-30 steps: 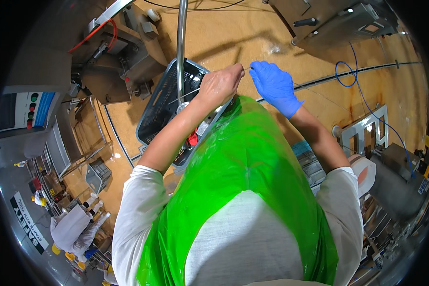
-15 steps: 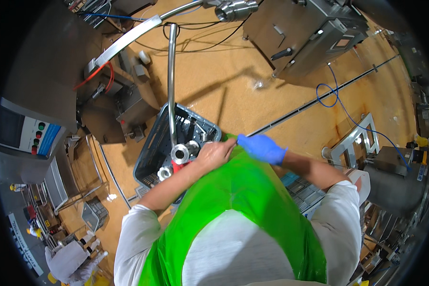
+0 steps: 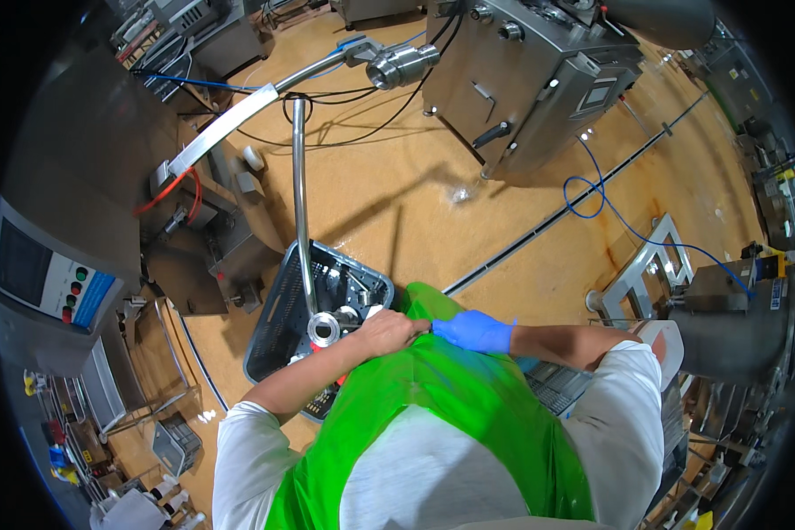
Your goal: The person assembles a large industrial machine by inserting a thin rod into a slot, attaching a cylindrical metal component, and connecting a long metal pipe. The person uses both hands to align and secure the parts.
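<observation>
Bare left hand [image 3: 394, 332], blue-gloved right hand [image 3: 474, 333]: close together at green plastic apron [image 3: 422, 382]; either grip's state indiscernible. Grey perforated plastic crate [image 3: 271, 325], near left hand.

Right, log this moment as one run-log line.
left hand: bare, beside right hand | right hand: blue-gloved | grip contents: unclear | both: over green apron | gray perforated crate: metal pipe standing in it

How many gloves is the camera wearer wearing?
1: a blue glove on the right hand. The left hand is bare; both hands show, so none seems hidden.
</observation>
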A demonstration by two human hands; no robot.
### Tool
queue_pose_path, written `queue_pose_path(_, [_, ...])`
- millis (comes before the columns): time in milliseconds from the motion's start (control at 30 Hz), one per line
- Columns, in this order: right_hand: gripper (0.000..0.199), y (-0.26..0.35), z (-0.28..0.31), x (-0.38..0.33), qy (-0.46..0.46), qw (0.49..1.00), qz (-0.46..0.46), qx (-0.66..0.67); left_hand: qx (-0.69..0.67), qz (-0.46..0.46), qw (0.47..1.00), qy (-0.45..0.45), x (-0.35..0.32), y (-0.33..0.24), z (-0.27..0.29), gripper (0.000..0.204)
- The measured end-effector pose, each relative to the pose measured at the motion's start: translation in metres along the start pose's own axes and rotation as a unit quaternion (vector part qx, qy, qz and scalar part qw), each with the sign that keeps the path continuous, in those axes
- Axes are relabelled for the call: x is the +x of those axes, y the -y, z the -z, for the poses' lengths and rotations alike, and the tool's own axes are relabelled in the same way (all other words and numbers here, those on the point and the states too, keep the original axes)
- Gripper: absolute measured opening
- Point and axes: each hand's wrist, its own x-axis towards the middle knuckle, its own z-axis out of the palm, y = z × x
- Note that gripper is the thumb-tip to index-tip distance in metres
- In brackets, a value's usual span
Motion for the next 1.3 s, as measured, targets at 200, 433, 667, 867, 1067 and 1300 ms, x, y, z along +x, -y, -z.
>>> queue_pose_path(200, [0.018, -0.028, -0.048, 0.009, -0.157, 0.983, 0.063, 0.073, -0.171, 0.037, 0.98, -0.099, -0.008, -0.005, -0.017, 0.021])
queue_pose_path(433, [0.021, 0.006, -0.008, -0.022, -0.09, 0.993, 0.072, 0.013, -0.095, -0.039, 0.994, -0.036, -0.008, -0.013, 0.001, 0.02])
queue_pose_path(667, [0.024, -0.019, 0.011, -0.022, -0.2, 0.978, -0.053, -0.001, -0.125, -0.031, 0.975, -0.18, 0.024, 0.004, 0.002, 0.02])
queue_pose_path(867, [0.025, -0.1, 0.071, -0.086, -0.36, 0.925, -0.121, -0.027, -0.078, 0.025, 0.958, -0.276, 0.058, 0.015, 0.083, 0.018])
queue_pose_path(1067, [0.023, -0.199, 0.113, -0.105, -0.519, 0.841, -0.055, 0.142, 0.207, 0.007, 0.795, -0.57, 0.144, -0.022, 0.181, 0.034])
queue_pose_path(1300, [0.017, -0.251, 0.216, -0.059, -0.58, 0.672, 0.091, 0.452, -0.334, -0.115, 0.823, -0.444, 0.362, -0.101, 0.186, 0.034])
